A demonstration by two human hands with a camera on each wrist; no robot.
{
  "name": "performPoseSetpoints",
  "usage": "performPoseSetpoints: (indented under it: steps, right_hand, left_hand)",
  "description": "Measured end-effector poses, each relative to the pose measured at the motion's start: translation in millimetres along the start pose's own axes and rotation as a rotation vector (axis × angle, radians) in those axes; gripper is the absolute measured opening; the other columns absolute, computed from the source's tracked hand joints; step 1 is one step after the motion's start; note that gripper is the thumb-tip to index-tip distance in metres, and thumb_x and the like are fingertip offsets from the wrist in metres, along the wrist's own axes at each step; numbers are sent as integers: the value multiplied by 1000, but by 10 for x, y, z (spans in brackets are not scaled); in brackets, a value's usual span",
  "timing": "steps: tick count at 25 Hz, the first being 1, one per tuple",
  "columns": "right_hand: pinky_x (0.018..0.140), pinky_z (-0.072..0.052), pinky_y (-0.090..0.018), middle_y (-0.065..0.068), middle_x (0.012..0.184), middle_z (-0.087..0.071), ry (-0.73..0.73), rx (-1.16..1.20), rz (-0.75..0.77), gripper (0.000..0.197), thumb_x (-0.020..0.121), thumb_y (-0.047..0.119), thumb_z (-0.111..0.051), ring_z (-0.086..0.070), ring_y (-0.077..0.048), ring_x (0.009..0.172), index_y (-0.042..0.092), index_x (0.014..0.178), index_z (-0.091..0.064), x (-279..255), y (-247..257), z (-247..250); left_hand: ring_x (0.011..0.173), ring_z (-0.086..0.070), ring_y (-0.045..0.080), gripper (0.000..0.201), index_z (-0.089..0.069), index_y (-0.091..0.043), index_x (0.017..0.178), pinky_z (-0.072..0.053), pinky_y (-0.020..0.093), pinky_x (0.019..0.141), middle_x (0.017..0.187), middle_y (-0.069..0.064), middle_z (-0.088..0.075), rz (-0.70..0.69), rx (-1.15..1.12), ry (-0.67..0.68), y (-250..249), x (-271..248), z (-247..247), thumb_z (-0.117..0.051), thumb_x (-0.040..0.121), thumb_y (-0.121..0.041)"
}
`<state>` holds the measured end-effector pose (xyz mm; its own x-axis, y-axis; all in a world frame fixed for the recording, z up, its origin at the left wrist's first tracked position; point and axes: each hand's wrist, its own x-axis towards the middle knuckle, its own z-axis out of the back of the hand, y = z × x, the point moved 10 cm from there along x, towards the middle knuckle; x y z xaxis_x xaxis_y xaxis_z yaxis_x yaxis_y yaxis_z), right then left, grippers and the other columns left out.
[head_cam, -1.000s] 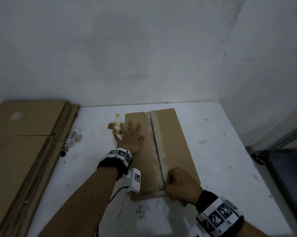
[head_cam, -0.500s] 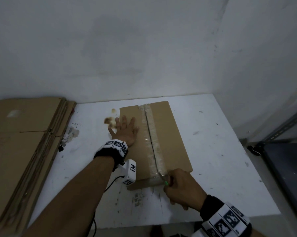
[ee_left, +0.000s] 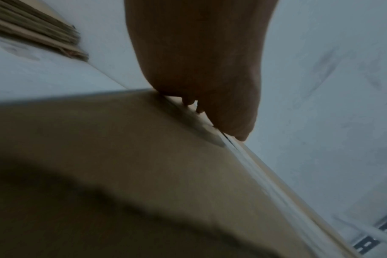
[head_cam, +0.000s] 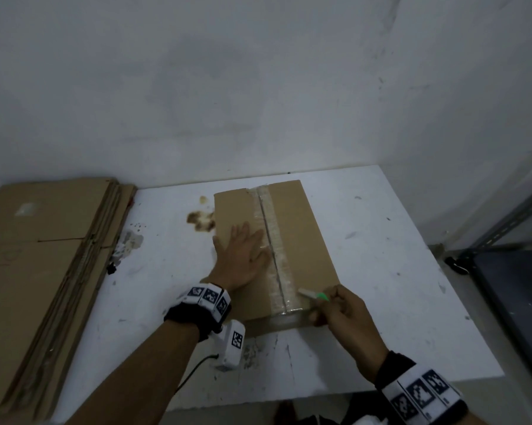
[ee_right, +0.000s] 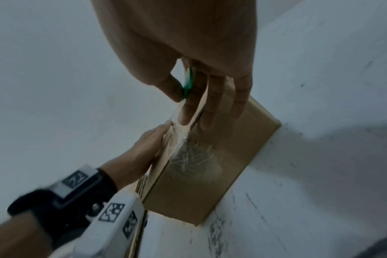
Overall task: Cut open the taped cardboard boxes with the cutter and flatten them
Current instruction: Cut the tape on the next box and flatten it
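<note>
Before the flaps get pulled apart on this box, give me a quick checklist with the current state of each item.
1. Top tape seam slit end to end: cannot tell; a dark line runs along it, far end unclear.
2. Cutter off the seam: ok, the right hand pinches it at the box's near right corner.
3. Blade retracted: cannot tell.
4. Box steadied: ok, the left hand lies flat on the left flap.
5. Tape on the near end wall cut: cannot tell, it looks wrinkled.
</note>
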<state>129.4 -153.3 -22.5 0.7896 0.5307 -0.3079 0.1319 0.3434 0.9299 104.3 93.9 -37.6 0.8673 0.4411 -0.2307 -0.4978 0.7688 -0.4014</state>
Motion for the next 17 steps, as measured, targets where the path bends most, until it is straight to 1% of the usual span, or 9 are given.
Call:
performPoseSetpoints:
  steps: [2, 4, 7, 10, 12, 14, 15, 16, 17]
  right_hand:
    - [73, -45, -32, -14, 82, -71, -49, 76, -56, 20, 98, 15, -57, -65, -26, 82, 3, 83, -55, 46, -117, 73]
    - [73, -42, -33, -19, 87, -68, -59, 105, -93, 21, 99, 17, -56, -61, -28, 82, 9, 80, -54, 78, -189, 77]
    - [77, -47, -41, -14, 78, -68, -97, 78, -58, 26, 98, 22, -56, -60, -28, 78, 19, 73, -52, 177, -207, 66]
    - [78, -49, -41, -5, 69, -67, -173, 85, -34, 24, 96, 21, -57, -61, -23, 72, 19, 73, -51, 387, -132, 137]
    - [78, -49, -38, -4, 71, -69, -212, 144, -62, 20, 97, 20, -57, -62, -21, 73, 16, 78, -52, 558, -49, 206]
    - [79, -48, -34, -6, 81, -73, -211, 253, -121, 15, 98, 19, -58, -67, -19, 80, 15, 84, -53, 714, -23, 236]
    - [83, -47, -34, -7, 86, -75, -207, 302, -144, 14, 98, 20, -58, -68, -19, 86, 16, 86, -53, 753, -31, 236]
    - [87, -47, -36, -7, 90, -76, -215, 330, -155, 15, 99, 22, -57, -69, -20, 92, 17, 86, -53, 766, -58, 242]
    - [92, -47, -39, -8, 93, -76, -245, 338, -159, 16, 100, 24, -56, -69, -22, 96, 17, 86, -52, 753, -102, 255]
  left_hand:
    - [153, 10, 24, 71, -23, -33, 156, 15, 62, 115, 168, 2, 1, -20, 36, 9, -128, -123, -92, -32, 96, -69]
    - [153, 13, 21, 81, -14, -34, 158, 17, 59, 114, 167, 0, 6, -24, 117, 38, -166, -205, -174, -33, 92, -76]
    - [152, 19, 21, 85, -1, -34, 159, 15, 61, 117, 166, 0, 14, -10, 177, 36, -103, -260, -231, -26, 91, -78]
    - [150, 25, 25, 88, 9, -32, 158, 17, 64, 114, 164, 2, 24, 105, 145, 52, -15, -263, -286, -22, 90, -79]
    - [148, 28, 28, 91, 13, -30, 158, 17, 66, 113, 162, 5, 28, 229, 83, 64, 6, -295, -311, -23, 90, -79]
    - [149, 25, 31, 95, 10, -28, 158, 13, 68, 112, 163, 7, 25, 331, 26, 44, 3, -343, -289, -27, 89, -80]
    - [150, 21, 32, 96, 6, -27, 159, 10, 68, 112, 164, 8, 21, 354, 8, 24, -4, -353, -258, -30, 88, -81]
    - [151, 16, 33, 95, 0, -28, 159, 7, 68, 112, 165, 8, 16, 351, 4, -3, -21, -346, -216, -33, 87, -81]
    - [151, 12, 34, 93, -7, -30, 159, 4, 68, 113, 166, 7, 12, 318, 16, -38, -41, -313, -158, -37, 86, -80]
